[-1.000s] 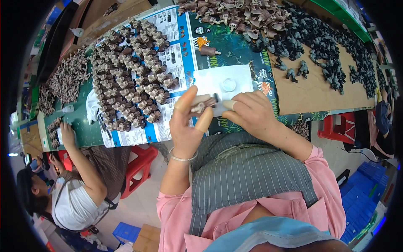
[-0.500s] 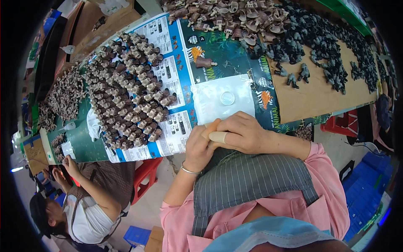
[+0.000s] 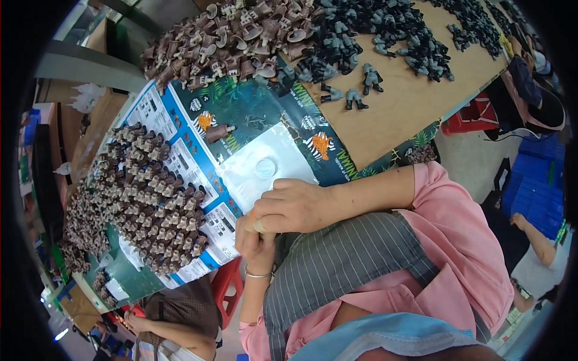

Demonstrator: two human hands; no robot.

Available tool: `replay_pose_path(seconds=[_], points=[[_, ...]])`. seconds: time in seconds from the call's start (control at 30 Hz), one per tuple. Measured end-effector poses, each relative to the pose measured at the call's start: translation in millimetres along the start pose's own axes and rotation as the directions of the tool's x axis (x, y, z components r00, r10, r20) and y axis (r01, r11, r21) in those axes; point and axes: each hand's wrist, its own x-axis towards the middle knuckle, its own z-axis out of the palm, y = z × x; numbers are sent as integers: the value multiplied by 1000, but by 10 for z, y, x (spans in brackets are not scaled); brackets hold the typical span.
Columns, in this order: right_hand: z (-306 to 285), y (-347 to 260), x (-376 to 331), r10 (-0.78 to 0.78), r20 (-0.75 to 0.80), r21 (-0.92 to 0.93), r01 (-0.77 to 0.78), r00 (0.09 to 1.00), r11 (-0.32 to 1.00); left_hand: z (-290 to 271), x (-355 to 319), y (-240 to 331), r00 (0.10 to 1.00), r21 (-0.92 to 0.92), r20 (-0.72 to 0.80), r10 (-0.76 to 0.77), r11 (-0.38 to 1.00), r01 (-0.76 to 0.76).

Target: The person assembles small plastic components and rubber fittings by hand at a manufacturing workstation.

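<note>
At the counter's (image 3: 139, 281) near side, the right hand (image 3: 296, 206) is lying over the left hand's (image 3: 248, 239) fingers, in front of a striped apron (image 3: 346, 265). Grip: both hands are curling closed, pressing together; I cannot tell what they are holding, as the fingers are hiding it. Just beyond them, a white sheet (image 3: 239, 182) is bearing a clear round dish (image 3: 265, 168). One brown piece (image 3: 218, 133) is lying past the sheet. Brown figures (image 3: 159, 201) are crowding the left; grey-and-black figures (image 3: 372, 78) are resting on brown cardboard (image 3: 397, 111).
</note>
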Motion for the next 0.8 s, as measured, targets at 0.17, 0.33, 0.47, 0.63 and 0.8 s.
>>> replay_pose_path(seconds=[0.17, 0.33, 0.47, 0.63, 0.8], points=[[-314, 26, -56, -6, -88, -82, -1, 996, 997, -115, 128, 188, 995, 51, 33, -98, 994, 96], [-975, 417, -238, 274, -298, -545, -399, 914, 737, -525, 724, 158, 998, 187, -45, -37, 981, 45], [-1011, 725, -478, 343, -226, -615, -406, 912, 676, -758, 1412, -16, 994, 347, 6, -108, 933, 100], [-978, 783, -541, 233, -286, -622, -365, 929, 693, -892, 1643, -424, 988, 601, 152, -19, 795, -77], [-995, 832, -541, 181, -410, -534, -396, 894, 747, -856, 1739, -343, 985, 747, 155, -76, 662, -67]])
